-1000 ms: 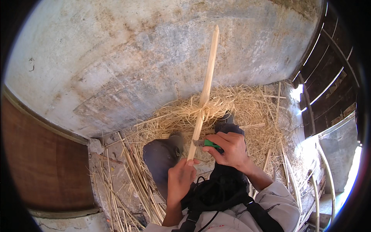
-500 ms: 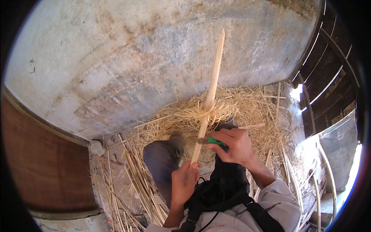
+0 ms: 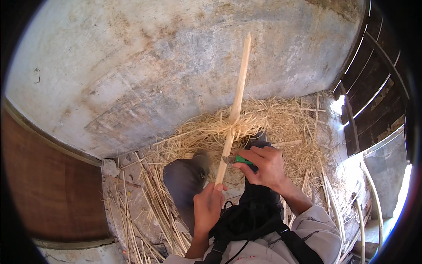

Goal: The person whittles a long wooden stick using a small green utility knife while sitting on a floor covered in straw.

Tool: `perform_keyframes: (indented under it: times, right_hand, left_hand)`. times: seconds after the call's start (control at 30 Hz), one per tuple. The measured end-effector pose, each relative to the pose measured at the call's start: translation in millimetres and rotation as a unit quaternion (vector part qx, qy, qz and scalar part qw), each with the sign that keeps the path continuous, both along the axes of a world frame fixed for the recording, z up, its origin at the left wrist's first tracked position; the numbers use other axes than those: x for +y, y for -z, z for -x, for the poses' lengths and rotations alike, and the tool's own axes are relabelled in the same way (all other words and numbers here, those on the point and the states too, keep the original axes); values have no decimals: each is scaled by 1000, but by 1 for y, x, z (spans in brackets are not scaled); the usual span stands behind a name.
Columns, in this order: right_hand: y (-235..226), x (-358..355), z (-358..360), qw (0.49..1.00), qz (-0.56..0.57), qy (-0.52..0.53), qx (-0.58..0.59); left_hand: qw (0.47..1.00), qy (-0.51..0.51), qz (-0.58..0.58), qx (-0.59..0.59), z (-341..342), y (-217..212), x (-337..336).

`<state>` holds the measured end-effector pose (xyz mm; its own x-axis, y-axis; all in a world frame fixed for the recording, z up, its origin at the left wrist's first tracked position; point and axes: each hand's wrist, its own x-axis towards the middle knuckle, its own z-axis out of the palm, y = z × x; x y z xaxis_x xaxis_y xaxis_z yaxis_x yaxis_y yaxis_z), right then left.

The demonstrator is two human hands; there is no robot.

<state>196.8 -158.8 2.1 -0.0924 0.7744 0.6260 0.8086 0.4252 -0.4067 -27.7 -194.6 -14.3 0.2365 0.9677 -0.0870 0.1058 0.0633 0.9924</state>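
A long, pale bamboo strip with a pointed far end slants up and away from me. My left hand is wrapped round its near end. In my right hand is a green-handled knife, its short dark blade against the strip a little above my left hand. Thin curled shavings bunch around the strip near its middle. Whether they are still attached to it I cannot tell.
A heap of straw-coloured shavings covers the floor beyond my knees. Split strips lie to my left. Ahead rises a stained concrete wall. A brown panel stands at left, dark slats at right.
The bamboo strip has swung slightly left at its far end. The knife and my right hand have barely shifted, and my left hand keeps its grip.
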Motion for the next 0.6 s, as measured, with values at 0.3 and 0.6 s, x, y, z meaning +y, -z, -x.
perform_keyframes:
  times: [0.3,0.6]
  right_hand:
    - [2,6,1,1000,-10,0,-10]
    - [5,23,-13,998,8,58,8]
  left_hand:
    - [1000,-11,-8,19,3,2,-2]
    - [998,-6,13,68,12,10,-12]
